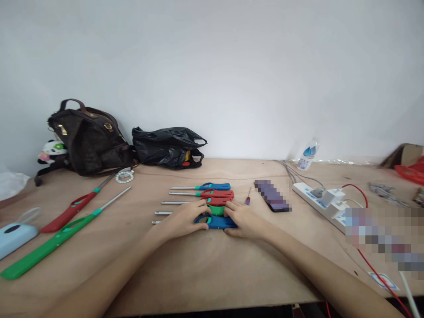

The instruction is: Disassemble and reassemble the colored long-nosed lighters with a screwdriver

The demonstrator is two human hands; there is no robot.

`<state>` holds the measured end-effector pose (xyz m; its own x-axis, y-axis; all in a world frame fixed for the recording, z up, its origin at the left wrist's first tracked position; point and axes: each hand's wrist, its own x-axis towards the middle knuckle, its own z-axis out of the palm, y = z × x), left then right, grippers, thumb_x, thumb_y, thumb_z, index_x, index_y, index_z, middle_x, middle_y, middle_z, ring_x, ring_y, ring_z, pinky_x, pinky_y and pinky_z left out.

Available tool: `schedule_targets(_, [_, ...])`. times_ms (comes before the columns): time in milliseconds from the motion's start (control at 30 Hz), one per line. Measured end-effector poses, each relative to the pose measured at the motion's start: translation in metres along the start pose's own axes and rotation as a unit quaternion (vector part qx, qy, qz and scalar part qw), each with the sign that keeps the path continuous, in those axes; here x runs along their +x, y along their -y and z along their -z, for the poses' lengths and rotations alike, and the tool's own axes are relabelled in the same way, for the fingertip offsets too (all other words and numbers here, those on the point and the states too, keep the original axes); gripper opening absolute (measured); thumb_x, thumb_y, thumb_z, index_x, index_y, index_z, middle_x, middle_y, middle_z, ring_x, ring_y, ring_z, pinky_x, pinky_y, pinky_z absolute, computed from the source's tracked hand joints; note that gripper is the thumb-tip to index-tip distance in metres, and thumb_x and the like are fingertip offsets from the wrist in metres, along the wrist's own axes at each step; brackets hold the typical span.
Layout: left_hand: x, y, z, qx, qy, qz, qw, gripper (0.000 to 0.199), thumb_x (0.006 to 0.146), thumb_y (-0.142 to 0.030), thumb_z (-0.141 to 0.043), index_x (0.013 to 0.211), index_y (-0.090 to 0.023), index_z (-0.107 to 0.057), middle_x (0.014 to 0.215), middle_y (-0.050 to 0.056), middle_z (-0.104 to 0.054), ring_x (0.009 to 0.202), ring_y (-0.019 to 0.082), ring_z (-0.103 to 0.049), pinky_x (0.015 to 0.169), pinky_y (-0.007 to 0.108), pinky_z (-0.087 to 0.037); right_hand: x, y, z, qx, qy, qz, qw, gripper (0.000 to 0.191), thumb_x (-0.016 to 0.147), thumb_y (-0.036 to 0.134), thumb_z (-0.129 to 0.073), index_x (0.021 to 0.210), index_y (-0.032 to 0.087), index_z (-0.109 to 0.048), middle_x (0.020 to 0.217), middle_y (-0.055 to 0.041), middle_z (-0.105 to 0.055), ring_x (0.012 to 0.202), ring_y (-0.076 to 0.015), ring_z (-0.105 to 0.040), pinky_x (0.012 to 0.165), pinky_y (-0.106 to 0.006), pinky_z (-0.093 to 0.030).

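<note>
Several long-nosed gas lighters lie side by side on the wooden table, metal tubes pointing left. The nearest is a blue lighter [217, 222]. My left hand [188, 217] pinches it around the trigger end, covering part of its tube. At the other end, the fingers of my right hand [244, 220] close on its handle. Just beyond are a green lighter [215, 210], a red lighter [217, 201], another red lighter [222, 194] and a far blue lighter [220, 186]. My fingers partly hide the green one. Close to my right hand lies a small screwdriver [247, 200].
To the left are a large red lighter [68, 212], a large green lighter [49, 245] and a light blue device [18, 236]. A dark backpack [89, 141] and black plastic bag [165, 145] rest against the wall. A phone [273, 196] and power strip [318, 205] are right.
</note>
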<state>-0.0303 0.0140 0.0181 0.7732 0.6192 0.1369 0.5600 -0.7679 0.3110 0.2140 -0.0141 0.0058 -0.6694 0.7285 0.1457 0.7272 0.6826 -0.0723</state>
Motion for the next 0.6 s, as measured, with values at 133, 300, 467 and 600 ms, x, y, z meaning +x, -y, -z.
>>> schedule_targets(133, [0.001, -0.004, -0.001, 0.011, -0.011, 0.028, 0.999, 0.024, 0.087, -0.035, -0.061, 0.108, -0.022, -0.06, 0.107, 0.004, -0.058, 0.095, 0.022, -0.058, 0.077, 0.029, -0.044, 0.001, 0.0, -0.003, 0.007, -0.015, -0.017, 1.0, 0.028, 0.082, 0.036, -0.065, 0.097, 0.015, -0.056, 0.105, -0.011, -0.06, 0.098, -0.0266, -0.055, 0.08, -0.037, -0.047])
schedule_targets(300, [0.004, 0.001, -0.007, 0.028, -0.025, 0.029, 0.999, 0.023, 0.088, -0.033, -0.06, 0.109, -0.023, -0.059, 0.108, 0.004, -0.057, 0.097, 0.023, -0.058, 0.078, 0.03, -0.045, 0.003, 0.002, -0.007, -0.004, -0.026, -0.036, 0.999, 0.03, 0.083, 0.039, -0.066, 0.1, 0.016, -0.056, 0.108, -0.0116, -0.06, 0.101, -0.0275, -0.056, 0.08, -0.038, -0.047])
schedule_targets(467, [0.007, 0.005, -0.014, 0.046, -0.049, 0.037, 0.997, 0.026, 0.088, -0.029, -0.062, 0.113, -0.022, -0.057, 0.111, 0.005, -0.056, 0.104, 0.024, -0.056, 0.086, 0.034, -0.046, 0.005, 0.003, -0.008, -0.025, -0.041, -0.065, 0.997, 0.027, 0.084, 0.036, -0.066, 0.099, 0.016, -0.055, 0.109, -0.0117, -0.06, 0.1, -0.0274, -0.058, 0.079, -0.038, -0.047])
schedule_targets(600, [0.007, 0.005, -0.017, 0.052, -0.069, 0.044, 0.995, 0.028, 0.087, -0.027, -0.063, 0.114, -0.022, -0.055, 0.115, 0.006, -0.056, 0.108, 0.025, -0.055, 0.089, 0.036, -0.046, 0.006, 0.003, -0.011, -0.038, -0.054, -0.08, 0.995, 0.028, 0.084, 0.033, -0.067, 0.101, 0.015, -0.054, 0.11, -0.0123, -0.059, 0.101, -0.0282, -0.058, 0.08, -0.04, -0.047])
